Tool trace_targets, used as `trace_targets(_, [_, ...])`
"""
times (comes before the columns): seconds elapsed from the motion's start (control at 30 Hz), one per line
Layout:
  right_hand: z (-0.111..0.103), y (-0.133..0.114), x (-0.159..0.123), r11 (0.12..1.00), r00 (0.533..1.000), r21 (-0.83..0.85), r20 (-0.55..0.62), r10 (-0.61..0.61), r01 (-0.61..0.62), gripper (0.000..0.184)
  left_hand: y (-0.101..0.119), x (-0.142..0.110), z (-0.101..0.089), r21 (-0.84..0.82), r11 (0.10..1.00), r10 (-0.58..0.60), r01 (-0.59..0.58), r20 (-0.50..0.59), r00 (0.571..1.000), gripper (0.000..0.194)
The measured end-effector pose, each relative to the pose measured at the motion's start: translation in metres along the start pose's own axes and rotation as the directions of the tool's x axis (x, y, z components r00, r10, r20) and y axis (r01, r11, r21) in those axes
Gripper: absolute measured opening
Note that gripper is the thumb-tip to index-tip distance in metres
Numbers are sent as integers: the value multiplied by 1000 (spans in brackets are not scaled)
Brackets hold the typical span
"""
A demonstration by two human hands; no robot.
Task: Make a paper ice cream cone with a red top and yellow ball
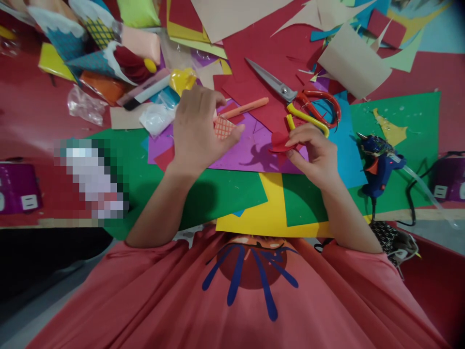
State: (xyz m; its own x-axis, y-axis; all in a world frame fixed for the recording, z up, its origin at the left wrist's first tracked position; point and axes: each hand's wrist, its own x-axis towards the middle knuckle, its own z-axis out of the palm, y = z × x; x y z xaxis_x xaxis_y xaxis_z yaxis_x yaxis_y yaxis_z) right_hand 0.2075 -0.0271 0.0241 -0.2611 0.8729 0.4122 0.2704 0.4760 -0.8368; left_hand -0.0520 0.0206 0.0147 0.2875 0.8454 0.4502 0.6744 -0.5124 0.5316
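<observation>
The 2 hands are apart above a purple sheet (232, 159). The right hand (315, 151) pinches a small red paper piece (279, 140) between thumb and fingers, near the handles of the scissors (286, 93). The left hand (196, 131) is curved around a checked piece (224, 127), its thumb on the right and its fingers on the far side; I cannot tell how firmly it grips. An orange pen (250, 106) lies just beyond that piece. On the right, a blue glue gun (382, 172) rests on a green sheet (423, 123); a beige paper roll (354, 60) lies farther off.
</observation>
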Motion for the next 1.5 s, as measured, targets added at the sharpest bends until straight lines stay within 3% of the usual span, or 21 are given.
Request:
trace_targets(0.07, [-2, 2, 0, 1000, 999, -15, -43, -2, 2, 3, -12, -3, 2, 92, 990, -112, 106, 62, 992, 71])
trace_targets(0.17, [-3, 4, -1, 999, 996, -34, -94, 2, -6, 11, -19, -10, 3, 59, 979, -204, 197, 139, 969, 67])
trace_targets(0.3, [-3, 8, -1, 999, 993, -52, -119, 4, -10, 9, -6, -6, -7, -128, 953, -216, 275, 350, 911, 67])
trace_targets(0.37, [-2, 8, -1, 998, 992, -53, -123, 23, -30, 3, 8, 0, -10, -268, 928, -127, 257, 422, 898, 72])
trace_targets(0.53, [-3, -3, 5, 999, 987, -36, -156, 34, -40, 13, 31, 2, -2, -534, 845, 153, 18, 273, 950, 67])
trace_targets(0.7, [-1, -21, 16, 989, 994, -150, -112, -15, -2, 9, 33, -2, 8, -457, 883, 200, -111, 151, 968, 50])
trace_targets(0.77, [1, -28, 19, 981, 997, -189, -52, -60, 49, 4, 32, -3, 9, -429, 898, 184, -99, 160, 970, 43])
trace_targets(0.9, [4, -34, 22, 952, 989, -267, 45, -144, 151, 12, 31, -7, 12, -435, 900, 121, -4, 241, 963, 51])
trace_targets(1.13, [5, -31, 19, 919, 969, -308, 87, -230, 245, 19, 29, -11, 15, -412, 907, 161, -82, 160, 974, 55])
trace_targets(1.27, [5, -32, 19, 947, 985, -304, 159, -59, 106, 11, 31, -9, 13, -367, 929, 139, -49, 222, 965, 53])
trace_targets(1.37, [4, -33, 20, 959, 971, -279, 215, 105, -42, 10, 32, -10, 14, -353, 935, 107, -1, 281, 954, 52])
trace_targets(1.43, [3, -32, 21, 962, 962, -259, 230, 145, -83, 9, 32, -11, 15, -373, 928, 112, -6, 263, 958, 57])
trace_targets(1.5, [3, -29, 21, 964, 969, -264, 225, 101, -39, 9, 30, -12, 17, -394, 919, 130, -28, 236, 963, 63])
